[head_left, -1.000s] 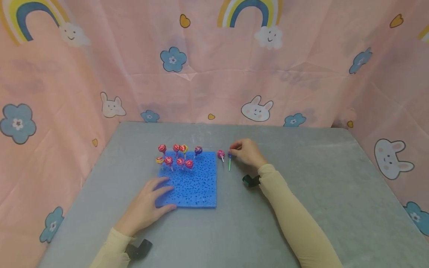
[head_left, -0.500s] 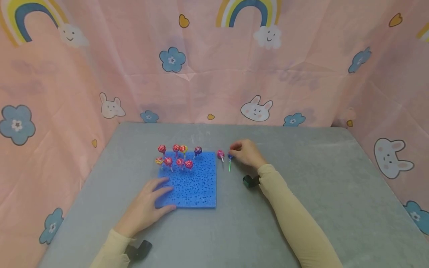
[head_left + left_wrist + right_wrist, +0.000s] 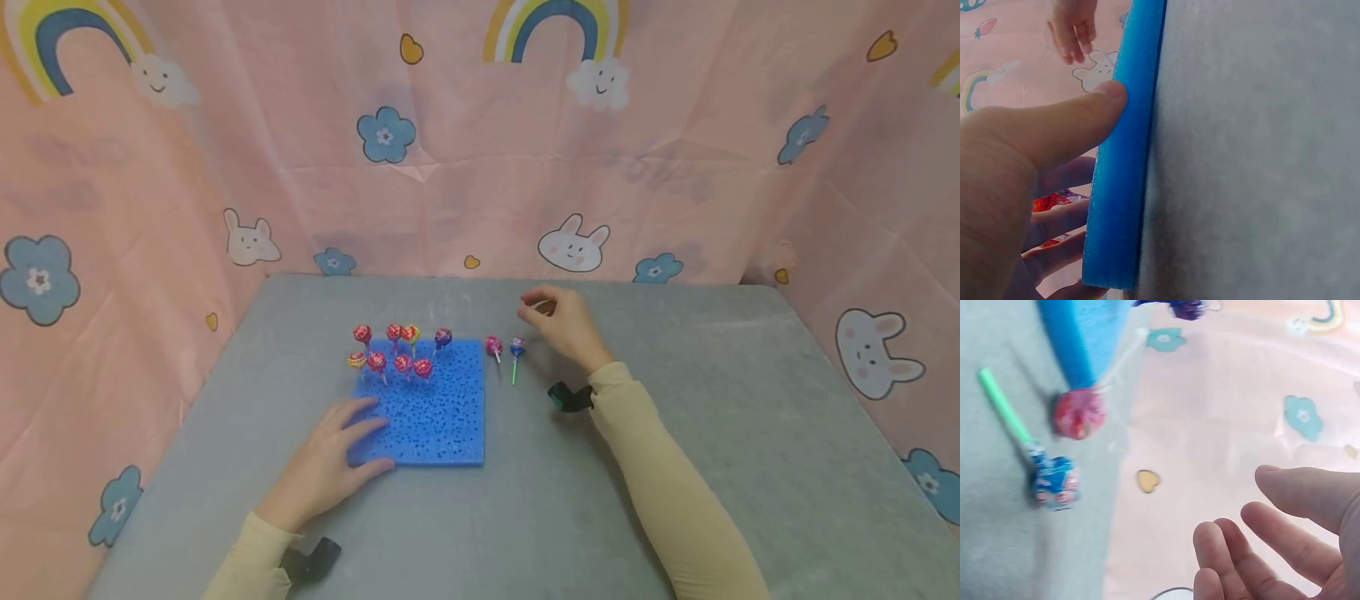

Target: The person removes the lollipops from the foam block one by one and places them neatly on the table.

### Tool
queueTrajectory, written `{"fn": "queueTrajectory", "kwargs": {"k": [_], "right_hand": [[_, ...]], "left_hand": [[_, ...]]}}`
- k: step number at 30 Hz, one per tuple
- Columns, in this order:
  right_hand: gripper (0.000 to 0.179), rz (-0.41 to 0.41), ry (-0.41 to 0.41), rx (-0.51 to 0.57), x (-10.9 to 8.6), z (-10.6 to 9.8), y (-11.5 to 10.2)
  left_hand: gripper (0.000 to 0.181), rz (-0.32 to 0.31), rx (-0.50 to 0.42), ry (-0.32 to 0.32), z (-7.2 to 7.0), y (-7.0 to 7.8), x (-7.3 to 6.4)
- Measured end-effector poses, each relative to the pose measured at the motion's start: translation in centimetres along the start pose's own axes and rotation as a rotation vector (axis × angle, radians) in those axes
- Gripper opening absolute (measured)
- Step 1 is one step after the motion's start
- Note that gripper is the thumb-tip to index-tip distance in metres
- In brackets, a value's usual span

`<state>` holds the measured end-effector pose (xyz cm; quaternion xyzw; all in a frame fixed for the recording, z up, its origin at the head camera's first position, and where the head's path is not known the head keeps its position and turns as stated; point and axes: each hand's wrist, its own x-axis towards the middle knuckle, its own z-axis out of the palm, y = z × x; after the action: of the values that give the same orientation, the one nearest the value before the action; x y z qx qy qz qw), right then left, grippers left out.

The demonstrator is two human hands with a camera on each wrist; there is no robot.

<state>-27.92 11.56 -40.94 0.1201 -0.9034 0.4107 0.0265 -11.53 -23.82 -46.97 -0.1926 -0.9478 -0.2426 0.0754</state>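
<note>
My left hand (image 3: pixel 322 467) rests spread over the left edge of a blue foam board (image 3: pixel 442 425); the thumb (image 3: pixel 1079 115) lies against its side in the left wrist view. Several wrapped lollipops, such as a red one (image 3: pixel 423 367) and a purple one (image 3: pixel 443 337), stand upright in the board's far part. Beyond the board's right edge, a pink lollipop (image 3: pixel 493 344) and a blue one with a green stick (image 3: pixel 517 347) lie on the table. My right hand (image 3: pixel 566 325) hovers behind and right of them, fingers loosely bent, holding nothing; the right wrist view shows bare fingers (image 3: pixel 1297 544).
The grey table (image 3: pixel 712 400) stretches out on both sides of the board. Behind it hangs a pink patterned cloth (image 3: pixel 465 183). Dark wrist devices (image 3: pixel 570 398) stick out below both sleeves.
My right hand has let go of the blue lollipop and moved up and away, leaving it on the table. The left hand has stayed on the board.
</note>
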Motion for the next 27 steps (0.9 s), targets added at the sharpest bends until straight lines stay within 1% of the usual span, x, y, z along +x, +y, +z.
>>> {"fn": "queueTrajectory", "kwargs": {"k": [3, 6, 10, 14, 18, 27], "right_hand": [[0.031, -0.037, 0.031, 0.005, -0.3, -0.5, -0.7], [0.029, -0.057, 0.047, 0.007, -0.6, -0.8, -1.3], [0.028, -0.071, 0.05, 0.006, -0.8, -0.9, -1.7], [0.031, -0.085, 0.032, -0.017, -0.9, -0.6, -2.0], [0.033, -0.082, -0.018, -0.04, -1.2, 0.5, -2.5], [0.034, -0.096, -0.129, -0.054, -1.0, 4.6, -4.4]], "left_hand": [[0.053, 0.004, 0.0, 0.003, 0.0, 0.0, 0.0], [0.053, 0.007, 0.003, 0.005, 0.0, 0.1, 0.0], [0.054, 0.011, 0.004, 0.006, -0.1, 0.1, 0.0], [0.054, 0.017, 0.007, 0.012, 0.0, 0.0, 0.0], [0.054, 0.017, 0.02, 0.012, 0.2, -0.2, 0.0], [0.053, 0.009, 0.003, 0.008, 0.2, -0.1, 0.0]]}}
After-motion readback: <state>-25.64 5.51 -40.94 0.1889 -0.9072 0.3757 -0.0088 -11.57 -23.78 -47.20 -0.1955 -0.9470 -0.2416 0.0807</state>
